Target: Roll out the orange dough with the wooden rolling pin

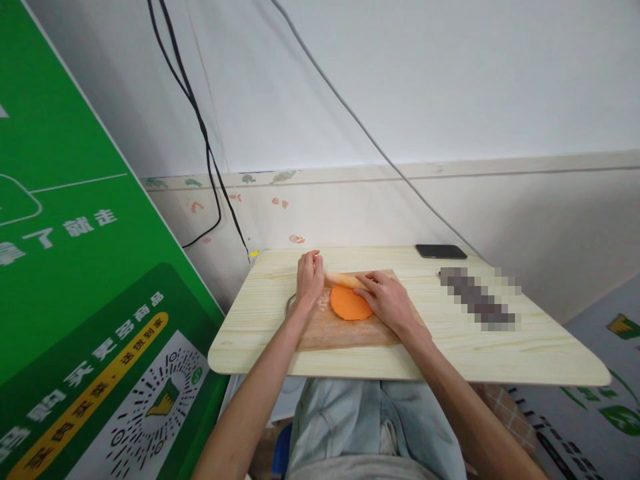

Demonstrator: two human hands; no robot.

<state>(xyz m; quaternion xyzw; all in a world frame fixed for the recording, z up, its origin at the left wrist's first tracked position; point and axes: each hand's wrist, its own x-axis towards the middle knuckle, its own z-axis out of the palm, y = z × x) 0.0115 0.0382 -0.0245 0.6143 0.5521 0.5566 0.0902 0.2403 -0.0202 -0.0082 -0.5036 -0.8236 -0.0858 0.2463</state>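
My right hand (387, 293) pinches the right end of the rolling pin (341, 279), thumb on the near side; my left hand (311, 277) is at its left end, its grip hidden from me. The flat orange dough (350, 305) lies on the wooden board (345, 337), pin at its twelve o'clock, phone (441, 251) toward two.

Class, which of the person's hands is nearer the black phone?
Right. The right hand is left of the black phone, on the rolling pin; the left hand is farther left, at the pin's left end.
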